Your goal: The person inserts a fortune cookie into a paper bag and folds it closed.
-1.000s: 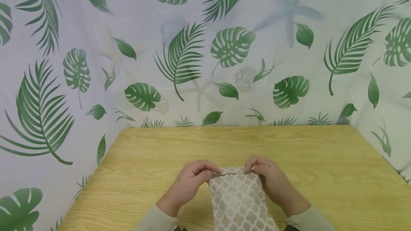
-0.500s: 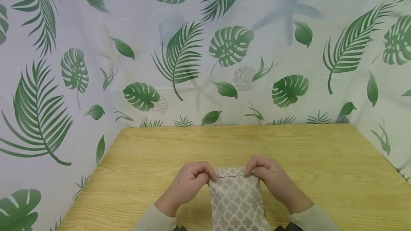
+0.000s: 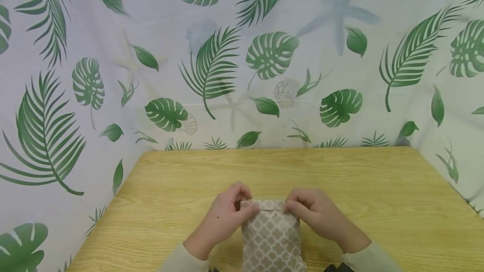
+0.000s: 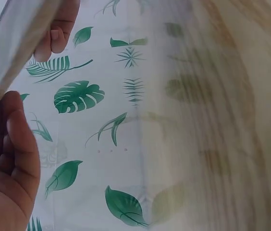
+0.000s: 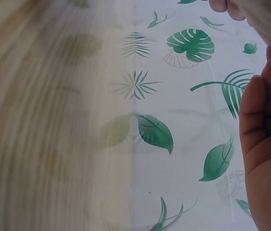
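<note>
A beige cloth [image 3: 270, 238] with a white lattice pattern hangs upright in front of me, its lower end cut off by the head view. A narrow band [image 3: 268, 205] is folded over along its top edge. My left hand [image 3: 224, 217] pinches the top left corner, thumb across the front and fingers curled behind. At the top right, my right hand [image 3: 321, 215] pinches the band between thumb and index finger. The left wrist view shows the cloth [image 4: 18, 48] edge-on above the left fingers. In the right wrist view the right hand [image 5: 267, 149] reaches up to the fabric.
A wood-grain table [image 3: 170, 179] extends behind and to both sides of the hands. White curtains [image 3: 227, 66] with green leaf prints enclose its back and sides.
The cloth has shifted a little left and its lower part hangs straighter. My left thumb now lies over its front face. My right hand has moved slightly left and down along the band.
</note>
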`<move>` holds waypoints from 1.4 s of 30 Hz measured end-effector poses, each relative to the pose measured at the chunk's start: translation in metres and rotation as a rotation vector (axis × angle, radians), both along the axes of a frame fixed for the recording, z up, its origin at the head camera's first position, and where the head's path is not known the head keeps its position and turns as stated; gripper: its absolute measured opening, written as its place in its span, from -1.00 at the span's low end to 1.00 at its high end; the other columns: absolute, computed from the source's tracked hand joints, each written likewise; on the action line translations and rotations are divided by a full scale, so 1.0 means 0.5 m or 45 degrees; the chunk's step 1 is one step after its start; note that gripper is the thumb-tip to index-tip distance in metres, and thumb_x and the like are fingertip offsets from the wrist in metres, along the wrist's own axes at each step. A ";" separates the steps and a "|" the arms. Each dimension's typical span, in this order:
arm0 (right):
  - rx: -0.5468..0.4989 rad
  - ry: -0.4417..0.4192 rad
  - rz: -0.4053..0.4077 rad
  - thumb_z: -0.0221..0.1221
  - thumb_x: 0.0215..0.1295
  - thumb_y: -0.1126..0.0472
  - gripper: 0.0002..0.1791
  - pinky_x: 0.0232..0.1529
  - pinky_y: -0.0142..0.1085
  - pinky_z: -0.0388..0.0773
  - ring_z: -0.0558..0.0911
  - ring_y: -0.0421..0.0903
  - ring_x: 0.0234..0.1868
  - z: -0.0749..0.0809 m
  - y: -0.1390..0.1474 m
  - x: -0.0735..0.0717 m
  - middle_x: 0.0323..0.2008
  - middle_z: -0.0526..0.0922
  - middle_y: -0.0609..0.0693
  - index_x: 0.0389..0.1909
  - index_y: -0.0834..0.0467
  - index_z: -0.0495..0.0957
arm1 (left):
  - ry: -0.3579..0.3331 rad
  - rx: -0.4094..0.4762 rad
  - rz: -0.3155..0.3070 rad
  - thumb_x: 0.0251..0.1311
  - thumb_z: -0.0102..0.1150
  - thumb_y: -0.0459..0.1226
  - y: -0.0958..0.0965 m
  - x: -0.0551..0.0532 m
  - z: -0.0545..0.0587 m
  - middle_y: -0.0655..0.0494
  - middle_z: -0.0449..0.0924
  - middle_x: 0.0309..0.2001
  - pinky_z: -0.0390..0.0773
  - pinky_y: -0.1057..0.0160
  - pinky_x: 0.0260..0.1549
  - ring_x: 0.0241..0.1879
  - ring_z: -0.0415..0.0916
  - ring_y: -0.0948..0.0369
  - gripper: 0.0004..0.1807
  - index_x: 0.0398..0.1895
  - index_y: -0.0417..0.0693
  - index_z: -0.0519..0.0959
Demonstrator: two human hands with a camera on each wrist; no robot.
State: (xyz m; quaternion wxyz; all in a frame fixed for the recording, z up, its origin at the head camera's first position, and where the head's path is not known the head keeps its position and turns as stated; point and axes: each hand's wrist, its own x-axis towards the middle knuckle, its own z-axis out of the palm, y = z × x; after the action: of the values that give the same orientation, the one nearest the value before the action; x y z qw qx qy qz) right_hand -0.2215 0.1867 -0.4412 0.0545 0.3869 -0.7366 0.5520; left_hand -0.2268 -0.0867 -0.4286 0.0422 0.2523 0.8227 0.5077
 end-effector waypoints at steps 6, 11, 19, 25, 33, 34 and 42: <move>0.083 -0.148 -0.192 0.05 0.55 0.29 -0.82 -0.37 -0.23 0.62 0.61 -0.14 -0.37 0.003 -0.004 0.009 -0.27 0.67 -0.05 -0.09 0.02 0.62 | 0.049 -0.023 -0.046 0.40 0.23 -0.08 0.002 0.003 0.001 0.23 0.60 -0.36 0.56 0.30 -0.54 -0.50 0.48 0.29 -0.81 -0.03 0.11 0.65; 0.161 -0.262 -0.318 0.16 0.51 0.14 -0.75 -0.48 -0.23 0.58 0.54 -0.15 -0.48 0.010 -0.017 0.013 -0.26 0.64 -0.01 0.12 0.01 0.58 | 0.110 -0.025 -0.050 0.42 0.21 -0.10 0.003 0.010 0.006 0.26 0.60 -0.32 0.58 0.30 -0.48 -0.47 0.48 0.30 -0.82 -0.04 0.08 0.64; 0.251 -0.295 -0.373 0.25 0.42 -0.01 -0.85 -0.34 -0.25 0.62 0.63 -0.14 -0.32 0.015 -0.039 0.016 -0.26 0.72 -0.17 -0.27 -0.07 0.73 | 0.174 -0.054 -0.103 0.44 0.19 -0.19 0.013 0.013 0.003 0.30 0.63 -0.23 0.60 0.32 -0.44 -0.39 0.51 0.33 -0.91 -0.10 0.07 0.62; 0.233 -0.218 -0.397 0.27 0.40 -0.01 -0.86 -0.39 -0.26 0.62 0.62 -0.16 -0.36 0.007 -0.045 0.018 -0.32 0.71 -0.22 -0.36 -0.13 0.71 | 0.194 -0.038 -0.124 0.44 0.17 -0.07 0.020 0.013 -0.005 0.33 0.66 -0.19 0.63 0.30 -0.14 -0.18 0.61 0.36 -0.83 -0.13 0.08 0.64; 0.230 -0.150 -0.363 0.27 0.40 0.04 -0.90 -0.37 -0.25 0.62 0.62 -0.19 -0.35 0.003 -0.048 0.022 -0.31 0.70 -0.25 -0.34 -0.15 0.71 | 0.241 -0.064 -0.124 0.44 0.19 -0.13 0.020 0.015 -0.005 0.34 0.65 -0.24 0.62 0.34 -0.10 -0.17 0.60 0.38 -0.87 -0.21 0.06 0.65; 0.233 -0.149 -0.359 0.27 0.40 0.05 -0.90 -0.36 -0.25 0.62 0.62 -0.19 -0.35 0.004 -0.047 0.022 -0.30 0.70 -0.25 -0.33 -0.16 0.71 | 0.242 -0.066 -0.123 0.44 0.19 -0.15 0.021 0.016 -0.004 0.34 0.65 -0.25 0.62 0.34 -0.11 -0.18 0.60 0.38 -0.89 -0.21 0.06 0.65; 0.234 -0.207 -0.306 0.23 0.45 0.06 -0.87 -0.40 -0.27 0.63 0.63 -0.18 -0.37 0.007 -0.034 0.016 -0.27 0.72 -0.18 -0.25 -0.07 0.73 | 0.148 -0.041 -0.111 0.43 0.19 -0.15 0.015 0.015 0.001 0.33 0.67 -0.23 0.63 0.33 -0.17 -0.20 0.63 0.36 -0.89 -0.20 0.08 0.66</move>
State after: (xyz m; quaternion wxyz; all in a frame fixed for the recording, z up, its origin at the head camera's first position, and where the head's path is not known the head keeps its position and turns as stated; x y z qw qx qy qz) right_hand -0.2135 0.1696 -0.4375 0.0249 0.2536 -0.8269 0.5014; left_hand -0.2190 -0.0792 -0.4283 0.0206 0.3163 0.8200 0.4765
